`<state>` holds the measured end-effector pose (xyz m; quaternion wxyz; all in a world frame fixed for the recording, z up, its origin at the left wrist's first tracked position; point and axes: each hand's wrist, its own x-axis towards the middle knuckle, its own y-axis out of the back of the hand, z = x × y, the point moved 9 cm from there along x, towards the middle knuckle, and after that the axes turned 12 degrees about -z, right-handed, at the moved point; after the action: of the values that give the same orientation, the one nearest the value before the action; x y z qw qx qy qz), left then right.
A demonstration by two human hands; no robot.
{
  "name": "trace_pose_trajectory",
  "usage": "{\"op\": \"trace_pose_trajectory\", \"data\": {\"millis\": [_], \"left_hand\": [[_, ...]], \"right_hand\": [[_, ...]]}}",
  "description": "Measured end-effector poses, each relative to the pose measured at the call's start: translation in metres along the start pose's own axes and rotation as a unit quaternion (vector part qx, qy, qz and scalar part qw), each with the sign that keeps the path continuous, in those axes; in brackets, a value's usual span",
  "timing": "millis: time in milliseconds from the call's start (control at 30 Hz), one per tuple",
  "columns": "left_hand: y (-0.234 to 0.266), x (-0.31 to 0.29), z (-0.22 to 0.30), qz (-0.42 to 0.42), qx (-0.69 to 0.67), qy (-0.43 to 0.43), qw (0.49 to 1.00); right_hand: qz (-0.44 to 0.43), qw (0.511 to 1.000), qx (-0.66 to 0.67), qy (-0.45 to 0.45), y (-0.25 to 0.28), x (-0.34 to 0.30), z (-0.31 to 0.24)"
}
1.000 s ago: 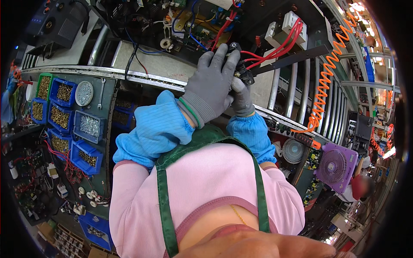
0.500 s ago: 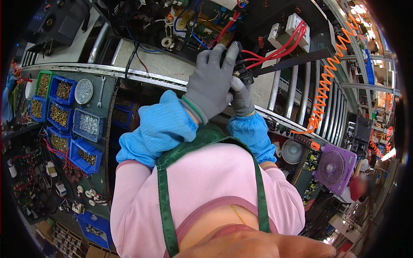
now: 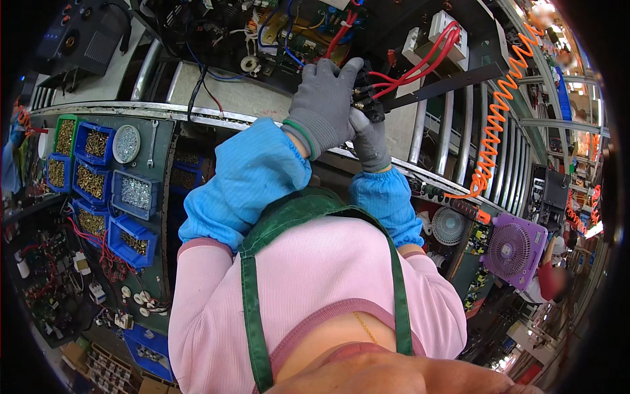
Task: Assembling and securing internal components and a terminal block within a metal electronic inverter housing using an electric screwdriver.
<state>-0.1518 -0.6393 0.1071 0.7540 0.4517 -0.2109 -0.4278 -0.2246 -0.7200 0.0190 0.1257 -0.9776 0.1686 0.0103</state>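
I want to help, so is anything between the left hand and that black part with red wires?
Nothing visible is: the gloved left hand is right up against the black part, and the red wires run off to the right.

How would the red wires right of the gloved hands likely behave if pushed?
The red wires would probably flex but spring back somewhat, since they look thick and bend in smooth arcs. They likely won't slide away freely, as they run from the white block to the black part.
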Motion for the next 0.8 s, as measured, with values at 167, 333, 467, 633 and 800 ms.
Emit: {"op": "trace_pose_trajectory", "data": {"millis": [167,333,467,633,800], "left_hand": [[-0.005,0.004,0.0,-0.004,-0.001,-0.015,1.0],[-0.007,0.007,0.002,-0.007,-0.032,-0.035,0.999],[-0.011,0.009,0.001,-0.018,-0.069,-0.072,0.995],[-0.006,0.009,-0.001,-0.037,-0.112,-0.136,0.984],[-0.011,0.012,-0.003,-0.117,-0.121,-0.179,0.969]], "right_hand": [[0.009,0.999,-0.025,-0.02,0.002,0.001,-0.002],[-0.021,0.999,-0.026,0.011,0.004,-0.008,-0.013],[-0.022,0.999,-0.046,-0.013,0.009,-0.014,-0.008],[-0.056,0.998,-0.035,-0.02,0.002,-0.026,-0.014],[-0.016,0.983,-0.18,0.04,0.02,-0.017,0.005]]}}
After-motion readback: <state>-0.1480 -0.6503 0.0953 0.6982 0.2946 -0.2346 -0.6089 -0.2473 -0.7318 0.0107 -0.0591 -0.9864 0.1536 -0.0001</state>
